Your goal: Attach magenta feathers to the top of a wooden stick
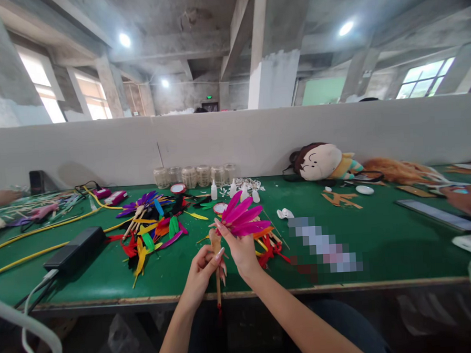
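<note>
Near the front edge of the green table, my left hand [204,267] is closed around a wooden stick [218,283] with a wider, pale brown upper end and something red at its lower tip. Just above and to the right, my right hand [239,250] pinches the base of a fan of magenta feathers [243,215] beside the top of the stick. My right fingers hide where feathers and stick meet. Loose feathers [144,244] in red, yellow, green and orange lie to the left, beside purple feathers [140,204].
Glass jars [189,177] and small white bottles [213,190] stand behind my hands. A black power adapter [75,250] and yellow cables lie left. A doll [321,161], a tablet [438,215] and another person's hand [468,201] are right. Another hand [2,199] shows far left.
</note>
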